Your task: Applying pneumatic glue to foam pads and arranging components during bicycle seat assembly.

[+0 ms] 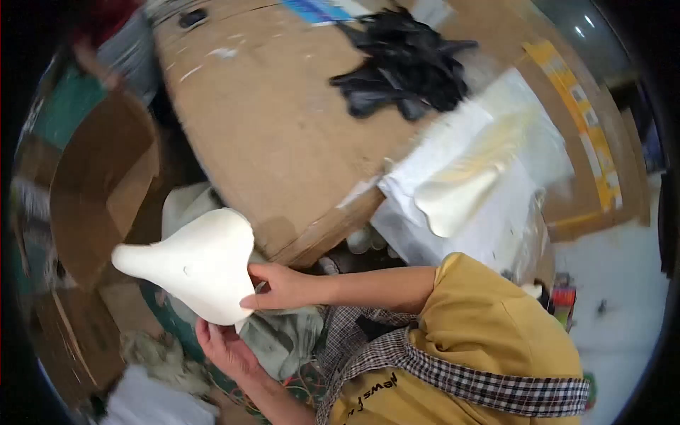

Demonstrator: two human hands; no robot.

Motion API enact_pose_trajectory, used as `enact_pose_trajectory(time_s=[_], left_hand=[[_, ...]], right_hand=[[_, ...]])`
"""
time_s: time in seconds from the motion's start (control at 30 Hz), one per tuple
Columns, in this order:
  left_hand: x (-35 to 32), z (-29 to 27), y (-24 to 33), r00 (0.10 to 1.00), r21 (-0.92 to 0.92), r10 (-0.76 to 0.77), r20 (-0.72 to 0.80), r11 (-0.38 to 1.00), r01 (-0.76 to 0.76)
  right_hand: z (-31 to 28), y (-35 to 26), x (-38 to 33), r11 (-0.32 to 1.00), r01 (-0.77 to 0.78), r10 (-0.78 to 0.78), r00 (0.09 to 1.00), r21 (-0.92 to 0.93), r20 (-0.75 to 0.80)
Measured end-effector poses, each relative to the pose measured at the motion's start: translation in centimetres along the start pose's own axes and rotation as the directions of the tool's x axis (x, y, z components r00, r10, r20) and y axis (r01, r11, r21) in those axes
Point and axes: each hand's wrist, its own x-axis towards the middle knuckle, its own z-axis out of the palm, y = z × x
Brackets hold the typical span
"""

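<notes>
A cream-white bicycle saddle pad (pixel 195 265), broad at one end and narrowing to a rounded nose, is held up left of the middle. Its nose points left, and a small mark shows on its smooth face. My right hand (pixel 280 287) grips the broad end at its right edge, thumb on the face. Lower down, my left hand (pixel 227 348) holds the bottom edge of the same end, part of its fingers hidden behind the pad. On white sheeting to the right lies a blurred row of similar cream pads (pixel 460 191), overlapping one another.
A large cardboard box (pixel 262 120) carries a heap of black, limp pieces (pixel 407 64). An open cardboard carton (pixel 106 184) stands at left, with another person (pixel 127 57) behind it. Grey-green cloth (pixel 280 340) lies over my lap. Yellow tape (pixel 584 117) edges cardboard at right.
</notes>
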Motion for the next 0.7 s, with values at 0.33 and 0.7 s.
enact_pose_trajectory(time_s=[0.33,0.7], left_hand=[[-10.2,24.9,-5.3,0.892,0.155,0.244,0.379,0.934,-0.321],[-22.0,38.9,-15.1,0.718,0.427,-0.141,0.681,0.873,-0.233]], right_hand=[[-17.9,-1.4,-22.4,0.918,0.391,-0.127,0.451,0.067,-0.883],[-48.8,4.0,-57.1,0.603,0.775,0.215,-0.385,-0.189,-0.897]])
